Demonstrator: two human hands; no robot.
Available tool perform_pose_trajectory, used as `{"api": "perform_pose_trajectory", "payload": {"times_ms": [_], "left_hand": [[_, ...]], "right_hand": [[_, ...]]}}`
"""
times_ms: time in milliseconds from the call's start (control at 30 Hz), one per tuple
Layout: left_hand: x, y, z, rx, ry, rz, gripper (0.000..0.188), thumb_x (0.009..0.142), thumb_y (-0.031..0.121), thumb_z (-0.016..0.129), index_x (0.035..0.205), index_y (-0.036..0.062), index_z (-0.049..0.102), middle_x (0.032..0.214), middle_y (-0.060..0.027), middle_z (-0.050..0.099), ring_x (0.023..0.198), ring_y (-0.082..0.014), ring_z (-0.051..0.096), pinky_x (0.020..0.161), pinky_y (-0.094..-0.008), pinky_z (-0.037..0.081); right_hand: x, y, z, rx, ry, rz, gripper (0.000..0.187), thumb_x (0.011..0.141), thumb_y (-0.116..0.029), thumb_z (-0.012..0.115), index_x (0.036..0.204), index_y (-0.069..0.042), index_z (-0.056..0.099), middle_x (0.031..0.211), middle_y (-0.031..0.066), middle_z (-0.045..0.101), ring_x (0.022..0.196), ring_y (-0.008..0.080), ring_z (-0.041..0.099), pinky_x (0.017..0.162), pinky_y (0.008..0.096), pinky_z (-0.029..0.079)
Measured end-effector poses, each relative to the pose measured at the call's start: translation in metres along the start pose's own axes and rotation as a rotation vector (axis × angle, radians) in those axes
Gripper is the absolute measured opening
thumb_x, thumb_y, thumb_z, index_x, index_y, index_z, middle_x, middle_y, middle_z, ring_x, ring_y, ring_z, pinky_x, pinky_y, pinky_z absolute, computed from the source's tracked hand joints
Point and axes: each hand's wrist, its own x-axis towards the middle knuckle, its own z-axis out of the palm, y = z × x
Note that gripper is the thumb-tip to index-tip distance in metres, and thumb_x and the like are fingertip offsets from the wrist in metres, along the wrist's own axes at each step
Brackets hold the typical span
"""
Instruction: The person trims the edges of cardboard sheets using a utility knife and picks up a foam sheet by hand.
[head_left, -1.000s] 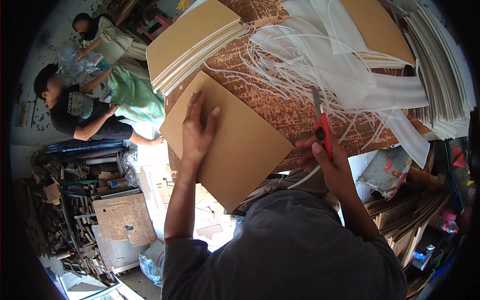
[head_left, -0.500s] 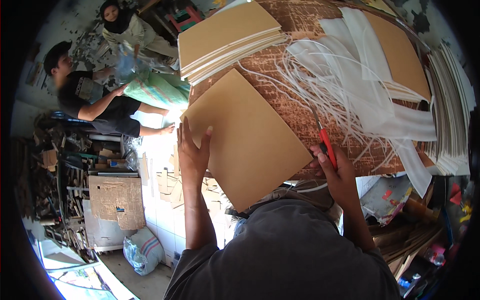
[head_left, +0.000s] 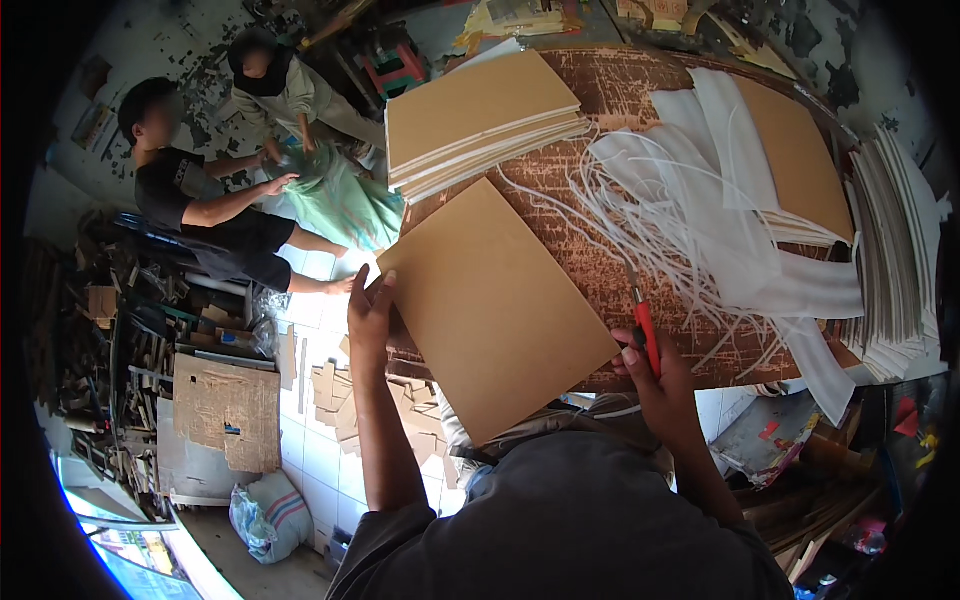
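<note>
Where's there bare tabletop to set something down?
Near the far edge, bare table lies between the left board stack and the white sheets. A narrower strip runs between the held board and the white strands. Sheets, strands and more boards crowd the table's right side.

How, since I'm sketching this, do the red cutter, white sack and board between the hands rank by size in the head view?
1. Board, clearly largest
2. White sack
3. Red cutter, long but slim
</note>
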Motion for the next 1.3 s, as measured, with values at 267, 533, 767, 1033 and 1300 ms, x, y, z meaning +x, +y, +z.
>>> {"api": "perform_pose_trajectory", "payload": {"times_ms": [267, 533, 767, 1033, 1300], "left_hand": [[0.023, -0.008, 0.003, -0.342, 0.138, 0.141, 0.066, 0.102, 0.007, 0.065, 0.159, 0.0000, 0.034, 0.128, -0.0162, 0.067, 0.114, -0.0208, 0.066, 0.098, -0.0348, 0.054], [0.025, 0.009, 0.025, -0.400, 0.132, 0.248, 0.058, 0.103, 0.001, 0.057, 0.158, 0.0011, 0.036, 0.138, -0.0156, 0.063, 0.114, -0.0198, 0.066, 0.096, -0.0316, 0.053], [0.034, -0.013, 0.012, -0.204, 0.055, 0.161, 0.060, 0.102, 0.004, 0.062, 0.156, -0.0038, 0.039, 0.145, -0.0223, 0.060, 0.124, -0.0256, 0.063, 0.108, -0.0381, 0.047], [0.000, 0.034, 0.093, 0.575, -0.259, 0.577, 0.058, 0.104, 0.022, 0.066, 0.153, -0.0034, 0.047, 0.158, -0.0286, 0.047, 0.153, -0.0408, 0.038, 0.124, -0.0459, 0.032], [-0.019, 0.013, 0.140, 0.871, -0.497, 0.613, 0.069, 0.111, 0.041, 0.045, 0.162, -0.0042, 0.031, 0.169, -0.0254, 0.030, 0.160, -0.0428, 0.019, 0.130, -0.0536, 0.014]], "right_hand": [[-0.005, 0.003, 0.004, -0.014, -0.032, -0.007, 0.035, 0.111, -0.014, 0.053, 0.139, 0.006, 0.053, 0.130, 0.0158, 0.067, 0.106, 0.0195, 0.071, 0.095, 0.0346, 0.059], [-0.005, 0.006, 0.007, -0.031, 0.045, -0.055, 0.032, 0.110, -0.023, 0.057, 0.128, 0.003, 0.061, 0.103, 0.0172, 0.075, 0.099, 0.0243, 0.077, 0.085, 0.0356, 0.057], [-0.005, 0.005, 0.003, -0.044, -0.086, 0.002, 0.036, 0.111, -0.015, 0.052, 0.141, 0.006, 0.053, 0.129, 0.0164, 0.067, 0.110, 0.0200, 0.071, 0.098, 0.0347, 0.058], [0.002, 0.002, 0.001, 0.077, -0.012, -0.027, 0.033, 0.110, -0.025, 0.057, 0.127, 0.003, 0.061, 0.102, 0.0171, 0.077, 0.102, 0.0250, 0.077, 0.089, 0.0364, 0.058], [0.031, -0.031, -0.030, -0.466, -0.113, -0.004, 0.042, 0.107, -0.024, 0.061, 0.143, -0.002, 0.057, 0.119, 0.0203, 0.072, 0.110, 0.0234, 0.072, 0.094, 0.0369, 0.054]]}}
